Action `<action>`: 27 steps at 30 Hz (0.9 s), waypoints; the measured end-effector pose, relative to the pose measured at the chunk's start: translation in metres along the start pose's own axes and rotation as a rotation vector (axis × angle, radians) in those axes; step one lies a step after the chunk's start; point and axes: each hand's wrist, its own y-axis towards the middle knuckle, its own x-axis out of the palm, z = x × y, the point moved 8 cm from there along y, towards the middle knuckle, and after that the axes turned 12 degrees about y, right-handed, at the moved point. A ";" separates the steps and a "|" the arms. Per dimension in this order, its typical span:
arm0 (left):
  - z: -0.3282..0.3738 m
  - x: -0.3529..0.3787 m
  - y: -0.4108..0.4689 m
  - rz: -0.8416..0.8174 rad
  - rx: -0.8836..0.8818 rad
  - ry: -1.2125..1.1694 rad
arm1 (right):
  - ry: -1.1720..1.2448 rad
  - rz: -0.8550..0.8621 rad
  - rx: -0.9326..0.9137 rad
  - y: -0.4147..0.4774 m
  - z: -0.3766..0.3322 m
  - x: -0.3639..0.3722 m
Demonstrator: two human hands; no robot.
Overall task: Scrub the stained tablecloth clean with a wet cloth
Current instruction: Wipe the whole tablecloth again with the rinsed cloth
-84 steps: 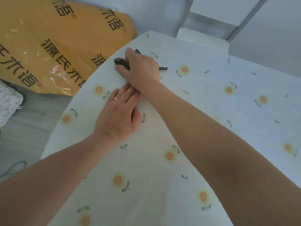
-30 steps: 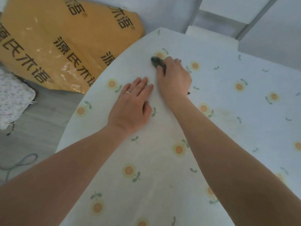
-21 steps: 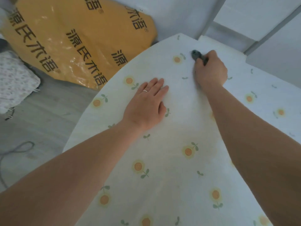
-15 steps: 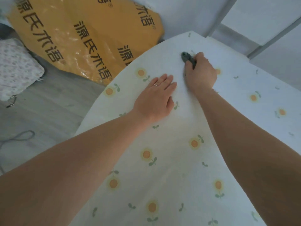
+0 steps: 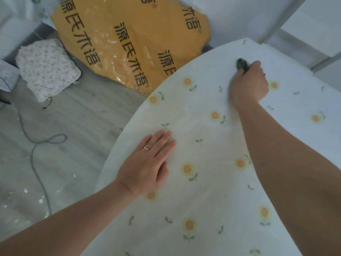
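Your left hand [image 5: 147, 167] has drawn back toward you since half a second ago: then it lay just beside your right hand [image 5: 248, 85], and now the two hands are well apart. It rests flat on the tablecloth [image 5: 203, 200] near the table's curved left edge, palm down, fingers straight and close together, holding nothing; a ring [image 5: 146, 148] shows on one finger. Your right hand reaches out to the far part of the table, as before, its fingers curled round the wet cloth [image 5: 241, 64], a small dark wad that sticks out beyond your knuckles and touches the tablecloth. So the wet cloth lies at the far side of your right hand, away from you, and well beyond your left hand, with a bare stretch of sunflower print between them. You cannot see how much of the wad is tucked under your palm. Off the table to the left, a big yellow bag [image 5: 129, 43] with black characters leans against the wall, a flowered cushion [image 5: 47, 68] sits on the grey floor [image 5: 83, 117], and a grey cable [image 5: 36, 154] loops across the boards.
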 end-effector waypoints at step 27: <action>-0.002 -0.003 0.000 0.048 0.007 -0.034 | 0.115 -0.689 -0.890 -0.196 -0.151 0.075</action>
